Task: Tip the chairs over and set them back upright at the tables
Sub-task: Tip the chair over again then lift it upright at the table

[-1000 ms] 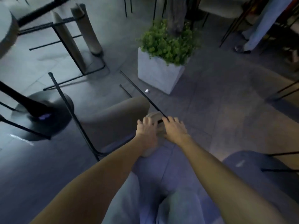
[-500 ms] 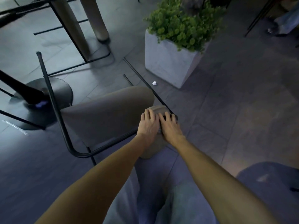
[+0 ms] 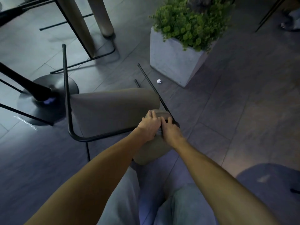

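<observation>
A chair (image 3: pixel 112 109) with a grey-brown padded seat and thin black metal legs lies tipped over on the tiled floor in front of me, its legs pointing away and to the left. Both my hands grip the padded backrest (image 3: pixel 151 151) at its top edge. My left hand (image 3: pixel 150 125) and my right hand (image 3: pixel 170 129) sit side by side, fingers curled over the rim. A second chair (image 3: pixel 84 26) with beige padding lies tipped at the top left.
A black round table base (image 3: pixel 40 101) with its pole stands at the left, close to the chair's leg. A grey concrete planter (image 3: pixel 172 62) with a green bush is at the upper right. A white paper scrap (image 3: pixel 159 81) lies beside it. Another person's foot (image 3: pixel 289 26) shows far right.
The chair has swung with my hands, its seat turning more toward me and its left leg rising in view. My hands keep the same grip on the backrest.
</observation>
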Demonstrator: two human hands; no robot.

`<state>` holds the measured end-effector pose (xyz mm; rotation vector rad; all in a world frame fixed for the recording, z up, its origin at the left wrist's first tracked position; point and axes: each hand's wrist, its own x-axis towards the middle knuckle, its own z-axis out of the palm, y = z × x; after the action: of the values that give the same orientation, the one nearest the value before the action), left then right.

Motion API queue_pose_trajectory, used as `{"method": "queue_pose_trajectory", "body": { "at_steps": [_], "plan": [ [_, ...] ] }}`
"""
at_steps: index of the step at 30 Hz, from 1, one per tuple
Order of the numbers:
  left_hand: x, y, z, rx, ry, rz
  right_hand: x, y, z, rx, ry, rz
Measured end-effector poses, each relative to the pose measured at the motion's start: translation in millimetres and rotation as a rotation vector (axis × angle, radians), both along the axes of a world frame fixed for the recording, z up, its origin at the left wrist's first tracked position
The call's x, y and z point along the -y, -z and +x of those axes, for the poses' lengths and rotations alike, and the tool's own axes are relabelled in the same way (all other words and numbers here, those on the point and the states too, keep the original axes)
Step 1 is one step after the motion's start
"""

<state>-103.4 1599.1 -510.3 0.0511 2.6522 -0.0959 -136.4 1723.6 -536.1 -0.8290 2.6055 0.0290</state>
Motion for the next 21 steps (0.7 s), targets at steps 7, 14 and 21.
{"method": "queue_pose_trajectory", "body": {
  "at_steps": [7, 14, 21],
  "plan": [
    [-7, -25, 28, 0.099, 0.014, 0.005, -9, -41, 30, 0.091, -0.05, 0.079],
    [-12, -103, 36, 0.089, 0.098, 0.025, -16, -123, 32, 0.205, -0.064, 0.1],
    [-17, -187, 56, 0.162, -0.009, 0.285, -27, -208, 48, 0.265, -0.162, 0.152]
  ]
}}
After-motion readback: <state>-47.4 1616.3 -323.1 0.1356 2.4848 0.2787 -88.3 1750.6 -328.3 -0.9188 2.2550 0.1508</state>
